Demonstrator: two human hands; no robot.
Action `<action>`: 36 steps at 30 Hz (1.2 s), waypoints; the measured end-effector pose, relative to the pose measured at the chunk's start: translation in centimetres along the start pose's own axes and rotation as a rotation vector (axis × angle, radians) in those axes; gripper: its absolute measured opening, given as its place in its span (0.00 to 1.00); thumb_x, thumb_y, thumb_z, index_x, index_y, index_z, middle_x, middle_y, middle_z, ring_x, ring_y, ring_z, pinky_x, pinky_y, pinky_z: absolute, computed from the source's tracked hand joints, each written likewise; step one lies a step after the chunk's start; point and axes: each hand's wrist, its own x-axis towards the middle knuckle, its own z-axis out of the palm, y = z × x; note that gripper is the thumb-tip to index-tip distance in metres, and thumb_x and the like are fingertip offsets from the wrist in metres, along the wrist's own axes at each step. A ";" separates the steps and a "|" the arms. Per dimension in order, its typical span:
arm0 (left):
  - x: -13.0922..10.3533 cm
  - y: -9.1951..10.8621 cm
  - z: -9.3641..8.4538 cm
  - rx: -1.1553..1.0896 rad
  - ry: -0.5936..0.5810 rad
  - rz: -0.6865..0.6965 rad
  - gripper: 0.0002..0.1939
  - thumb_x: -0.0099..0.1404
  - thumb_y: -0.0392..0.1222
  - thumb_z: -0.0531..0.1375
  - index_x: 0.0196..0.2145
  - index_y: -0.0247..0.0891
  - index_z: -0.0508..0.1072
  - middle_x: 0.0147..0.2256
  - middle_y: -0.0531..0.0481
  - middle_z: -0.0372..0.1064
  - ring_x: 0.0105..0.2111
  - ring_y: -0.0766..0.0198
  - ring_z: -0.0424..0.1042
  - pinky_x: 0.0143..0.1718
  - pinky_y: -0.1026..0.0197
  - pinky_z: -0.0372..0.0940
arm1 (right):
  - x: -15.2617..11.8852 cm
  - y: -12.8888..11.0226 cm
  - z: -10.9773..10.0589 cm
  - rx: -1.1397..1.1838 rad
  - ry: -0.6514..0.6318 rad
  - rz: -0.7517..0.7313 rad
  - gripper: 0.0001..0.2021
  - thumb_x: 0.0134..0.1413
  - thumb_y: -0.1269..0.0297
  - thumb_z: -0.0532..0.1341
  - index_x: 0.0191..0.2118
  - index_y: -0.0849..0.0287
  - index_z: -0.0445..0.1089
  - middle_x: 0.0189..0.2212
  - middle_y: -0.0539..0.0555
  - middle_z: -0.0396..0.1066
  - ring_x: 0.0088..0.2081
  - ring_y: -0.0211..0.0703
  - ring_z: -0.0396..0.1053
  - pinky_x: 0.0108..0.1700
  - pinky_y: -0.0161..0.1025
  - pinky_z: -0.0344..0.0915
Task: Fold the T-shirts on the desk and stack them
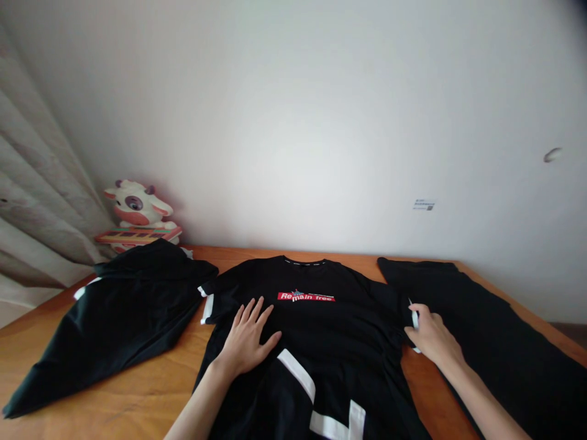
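At lower centre of the frame: black T-shirt (339, 336) spread on a brown table (142, 388)

The T-shirt lies with its neckline away from the viewer and a red printed panel (306, 297) across the chest; white bands cross its lower part at the bottom edge. The left hand (247, 342), left of centre, rests palm down on the shirt front, its fingers spread apart. At right of centre, the right hand (431, 333) has its thumb and fingers pinched together on the white-trimmed sleeve end. A dark garment (123, 318) lies bunched at lower left; a second black garment (481, 311) lies flat at lower right. Left of centre, a cow-shaped toy (140, 208) with a keyboard stands near the wall (293, 134), beside a pale curtain (41, 183).
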 end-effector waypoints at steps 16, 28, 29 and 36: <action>0.1 0.2 -0.1 0.029 0.000 0.003 0.36 0.70 0.67 0.50 0.68 0.45 0.63 0.70 0.40 0.52 0.70 0.43 0.52 0.68 0.36 0.50 | 7.8 -2.9 0.0 -0.178 -0.219 -0.024 0.33 0.54 0.36 0.57 0.51 0.62 0.76 0.54 0.73 0.71 0.56 0.75 0.67 0.49 0.63 0.66; -0.1 0.3 -0.2 0.012 0.018 0.002 0.36 0.69 0.66 0.53 0.68 0.46 0.63 0.70 0.42 0.52 0.70 0.42 0.52 0.68 0.37 0.50 | 11.5 -0.7 -2.2 -0.058 -0.293 -0.047 0.38 0.49 0.25 0.52 0.44 0.57 0.76 0.38 0.65 0.78 0.42 0.66 0.76 0.41 0.54 0.68; -0.1 0.4 -0.3 0.011 0.016 0.002 0.36 0.69 0.66 0.53 0.68 0.46 0.63 0.71 0.42 0.52 0.70 0.42 0.52 0.68 0.37 0.50 | 11.4 -0.8 -2.5 -0.138 -0.294 -0.033 0.39 0.49 0.25 0.52 0.43 0.58 0.77 0.40 0.68 0.78 0.43 0.69 0.75 0.41 0.56 0.68; -0.2 1.3 -1.4 -0.008 -0.026 -0.048 0.36 0.69 0.67 0.53 0.67 0.45 0.64 0.70 0.40 0.54 0.69 0.42 0.53 0.68 0.37 0.51 | 7.4 -4.4 -1.8 -0.451 0.073 -0.310 0.21 0.65 0.53 0.51 0.45 0.65 0.74 0.46 0.73 0.72 0.48 0.67 0.70 0.44 0.57 0.65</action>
